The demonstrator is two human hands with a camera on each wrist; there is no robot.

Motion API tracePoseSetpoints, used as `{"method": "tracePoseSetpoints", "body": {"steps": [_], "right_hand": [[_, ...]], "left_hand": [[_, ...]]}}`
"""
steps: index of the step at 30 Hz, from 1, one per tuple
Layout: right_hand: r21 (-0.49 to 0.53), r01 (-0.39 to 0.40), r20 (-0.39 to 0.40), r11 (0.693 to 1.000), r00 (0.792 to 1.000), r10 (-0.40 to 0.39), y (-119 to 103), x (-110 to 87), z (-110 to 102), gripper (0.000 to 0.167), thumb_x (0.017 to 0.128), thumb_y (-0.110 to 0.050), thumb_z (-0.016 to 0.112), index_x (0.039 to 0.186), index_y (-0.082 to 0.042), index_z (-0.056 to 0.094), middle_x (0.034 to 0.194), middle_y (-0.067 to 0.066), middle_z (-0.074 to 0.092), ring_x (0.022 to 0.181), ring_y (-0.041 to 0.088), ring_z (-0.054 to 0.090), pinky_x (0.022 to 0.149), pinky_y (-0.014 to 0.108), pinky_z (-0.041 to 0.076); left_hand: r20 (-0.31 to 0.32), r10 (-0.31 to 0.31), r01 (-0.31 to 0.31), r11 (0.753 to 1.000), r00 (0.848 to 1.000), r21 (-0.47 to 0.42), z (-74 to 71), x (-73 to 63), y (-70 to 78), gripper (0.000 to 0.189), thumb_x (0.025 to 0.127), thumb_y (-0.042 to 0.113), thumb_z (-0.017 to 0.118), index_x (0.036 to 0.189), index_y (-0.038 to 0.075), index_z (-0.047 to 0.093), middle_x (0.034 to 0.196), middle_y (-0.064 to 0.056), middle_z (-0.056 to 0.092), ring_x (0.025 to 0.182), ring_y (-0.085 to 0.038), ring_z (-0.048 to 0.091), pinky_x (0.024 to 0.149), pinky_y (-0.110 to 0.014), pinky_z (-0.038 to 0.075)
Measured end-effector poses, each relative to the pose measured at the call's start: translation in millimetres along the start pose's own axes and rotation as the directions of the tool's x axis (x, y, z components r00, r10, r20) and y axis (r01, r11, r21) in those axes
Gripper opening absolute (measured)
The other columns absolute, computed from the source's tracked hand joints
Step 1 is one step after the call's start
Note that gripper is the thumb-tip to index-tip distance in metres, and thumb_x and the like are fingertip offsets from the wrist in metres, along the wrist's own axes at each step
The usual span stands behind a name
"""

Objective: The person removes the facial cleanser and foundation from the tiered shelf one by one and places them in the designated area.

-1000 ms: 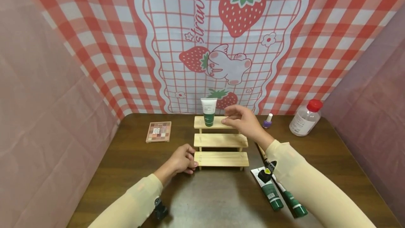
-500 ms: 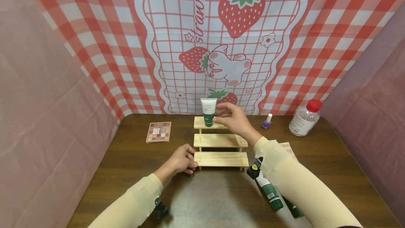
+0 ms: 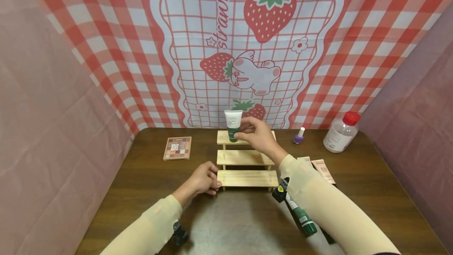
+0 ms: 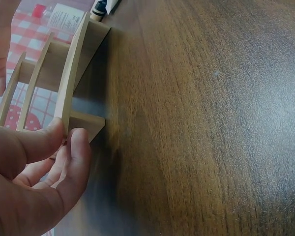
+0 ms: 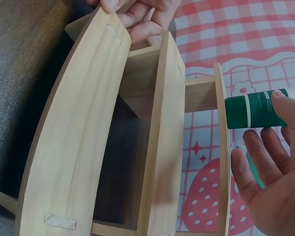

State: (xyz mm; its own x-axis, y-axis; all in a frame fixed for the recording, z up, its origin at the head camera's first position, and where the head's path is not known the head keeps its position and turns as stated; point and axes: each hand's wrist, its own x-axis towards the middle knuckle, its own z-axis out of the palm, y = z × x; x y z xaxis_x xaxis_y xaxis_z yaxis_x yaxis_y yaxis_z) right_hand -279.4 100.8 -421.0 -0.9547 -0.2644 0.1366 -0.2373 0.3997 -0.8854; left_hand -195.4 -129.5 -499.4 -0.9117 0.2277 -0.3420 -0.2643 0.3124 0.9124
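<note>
A three-tier wooden shelf (image 3: pixel 247 178) stands on the brown table. On its top tier is an upright squeeze tube (image 3: pixel 232 119), white above and green below, cap down. My right hand (image 3: pixel 260 136) holds this tube from the right; in the right wrist view the thumb lies across the green squeeze tube (image 5: pixel 259 109), with the fingers around its other side. At the left end of the lowest tier, my left hand (image 3: pixel 204 178) grips the board's corner. Thumb and index finger close on that edge in the left wrist view, the other fingers partly hidden.
Left of the shelf lies an eyeshadow palette (image 3: pixel 177 148). To the right stand a purple nail polish bottle (image 3: pixel 299 137) and a clear bottle (image 3: pixel 339 133) with red cap. A green-and-white tube (image 3: pixel 303 220) and a BB box (image 3: pixel 323 170) lie partly under the right sleeve.
My right hand has moved left along the top tier to the squeeze tube and taken hold of it. The left hand stays on the shelf's lowest tier.
</note>
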Motion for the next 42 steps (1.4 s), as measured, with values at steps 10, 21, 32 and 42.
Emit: {"method": "tracePoseSetpoints", "body": {"steps": [10, 21, 32, 42], "right_hand": [[-0.019, -0.004, -0.020, 1.000, 1.000, 0.003, 1.8, 2.8, 3.7, 0.047, 0.087, -0.027, 0.084, 0.128, -0.013, 0.066, 0.110, 0.008, 0.071, 0.102, 0.026, 0.072, 0.084, 0.040, 0.064], [-0.046, 0.007, -0.054, 0.999, 0.999, -0.010, 0.4, 4.0, 7.2, 0.040, 0.088, -0.027, 0.083, 0.123, -0.015, 0.070, 0.107, 0.006, 0.073, 0.096, 0.024, 0.071, 0.081, 0.038, 0.063], [-0.064, 0.010, -0.037, 0.998, 0.999, -0.013, -2.2, 4.0, 5.5, 0.037, 0.089, -0.028, 0.083, 0.122, -0.015, 0.071, 0.116, 0.010, 0.074, 0.101, 0.025, 0.073, 0.082, 0.039, 0.065], [-0.069, 0.006, -0.016, 0.998, 1.000, -0.007, -5.7, -0.5, 0.0, 0.032, 0.088, -0.029, 0.083, 0.116, -0.017, 0.072, 0.113, 0.004, 0.074, 0.103, 0.023, 0.073, 0.084, 0.038, 0.065]], "left_hand": [[0.007, 0.004, -0.004, 1.000, 1.000, -0.001, 0.1, 0.5, -0.9, 0.044, 0.083, -0.017, 0.073, 0.118, -0.006, 0.050, 0.089, -0.016, 0.059, 0.067, -0.023, 0.067, 0.058, -0.041, 0.065], [0.004, 0.006, -0.006, 1.000, 1.000, -0.005, 0.5, 2.3, -2.5, 0.043, 0.083, -0.017, 0.073, 0.117, -0.006, 0.050, 0.089, -0.016, 0.059, 0.067, -0.023, 0.066, 0.056, -0.040, 0.064], [0.004, 0.005, -0.005, 1.000, 1.000, 0.004, -0.2, 0.9, -1.5, 0.044, 0.083, -0.017, 0.073, 0.118, -0.006, 0.050, 0.089, -0.016, 0.059, 0.067, -0.023, 0.066, 0.057, -0.040, 0.065], [0.002, 0.008, -0.008, 1.000, 1.000, 0.014, 1.0, 1.2, -1.4, 0.044, 0.083, -0.017, 0.074, 0.118, -0.006, 0.050, 0.090, -0.016, 0.059, 0.066, -0.023, 0.066, 0.057, -0.040, 0.065]]}}
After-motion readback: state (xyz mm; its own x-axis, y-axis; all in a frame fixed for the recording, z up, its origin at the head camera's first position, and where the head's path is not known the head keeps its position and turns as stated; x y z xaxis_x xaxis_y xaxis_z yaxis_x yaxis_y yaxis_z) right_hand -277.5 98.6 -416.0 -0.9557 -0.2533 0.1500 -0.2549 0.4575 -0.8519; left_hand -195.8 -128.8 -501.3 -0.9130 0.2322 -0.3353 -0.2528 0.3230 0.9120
